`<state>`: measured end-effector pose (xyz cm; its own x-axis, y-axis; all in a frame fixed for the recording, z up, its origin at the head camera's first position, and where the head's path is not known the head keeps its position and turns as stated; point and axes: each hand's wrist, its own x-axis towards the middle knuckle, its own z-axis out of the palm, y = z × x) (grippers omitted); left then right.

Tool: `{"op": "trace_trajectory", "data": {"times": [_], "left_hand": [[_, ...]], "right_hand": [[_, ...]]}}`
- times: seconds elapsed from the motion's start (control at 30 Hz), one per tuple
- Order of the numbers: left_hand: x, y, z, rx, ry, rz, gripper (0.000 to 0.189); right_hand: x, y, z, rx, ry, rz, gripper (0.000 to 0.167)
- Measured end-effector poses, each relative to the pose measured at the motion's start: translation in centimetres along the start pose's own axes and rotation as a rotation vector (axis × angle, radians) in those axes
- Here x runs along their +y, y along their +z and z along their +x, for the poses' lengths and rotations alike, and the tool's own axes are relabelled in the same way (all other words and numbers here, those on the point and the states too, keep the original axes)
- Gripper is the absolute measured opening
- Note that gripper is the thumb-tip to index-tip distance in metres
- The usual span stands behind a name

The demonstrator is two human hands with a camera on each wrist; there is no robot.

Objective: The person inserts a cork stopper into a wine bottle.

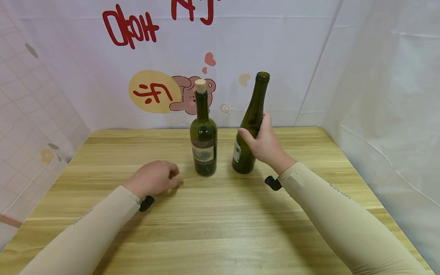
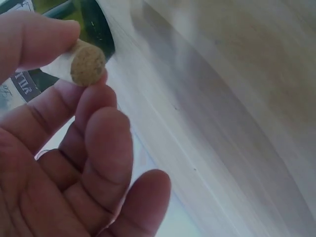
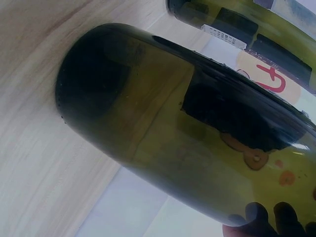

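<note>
Between thumb and fingers, my left hand (image 1: 153, 178) pinches a cork (image 2: 88, 64), low over the table and left of the bottles. A dark green wine bottle (image 1: 203, 131) stands upright near the middle, with its own cork (image 1: 201, 86) stuck in the mouth. To its right, my right hand (image 1: 267, 143) grips a second green bottle (image 1: 245, 162) around the body. That bottle leans to the right, its base close to the tabletop and its mouth (image 1: 262, 75) uncorked. In the right wrist view only the fingertips (image 3: 289, 217) show behind the glass.
The wooden table (image 1: 213, 229) ends at a back edge just behind the bottles. A white cloth backdrop (image 1: 285, 46) with red writing and a cartoon bear (image 1: 194, 97) hangs behind it. Pale cloth (image 1: 388, 107) also hangs on the right side.
</note>
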<state>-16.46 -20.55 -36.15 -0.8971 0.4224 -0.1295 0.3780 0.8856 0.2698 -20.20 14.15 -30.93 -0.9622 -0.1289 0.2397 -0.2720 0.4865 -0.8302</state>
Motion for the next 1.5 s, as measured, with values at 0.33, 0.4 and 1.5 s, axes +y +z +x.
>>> {"op": "trace_trajectory", "data": {"times": [0.33,0.4,1.5], "left_hand": [[1.2,-0.2,0.3,0.040,0.039,-0.025,0.017],[1.4,-0.2,0.3,0.041,0.043,-0.029,0.016],[4.8,-0.9,1.1,0.091,0.147,-0.132,0.012]], "right_hand": [[0.0,0.1,0.2,-0.002,0.004,-0.012,0.076],[-0.1,0.1,0.2,-0.001,0.003,-0.005,0.076],[0.0,0.0,0.0,-0.006,0.002,-0.007,0.074]]}}
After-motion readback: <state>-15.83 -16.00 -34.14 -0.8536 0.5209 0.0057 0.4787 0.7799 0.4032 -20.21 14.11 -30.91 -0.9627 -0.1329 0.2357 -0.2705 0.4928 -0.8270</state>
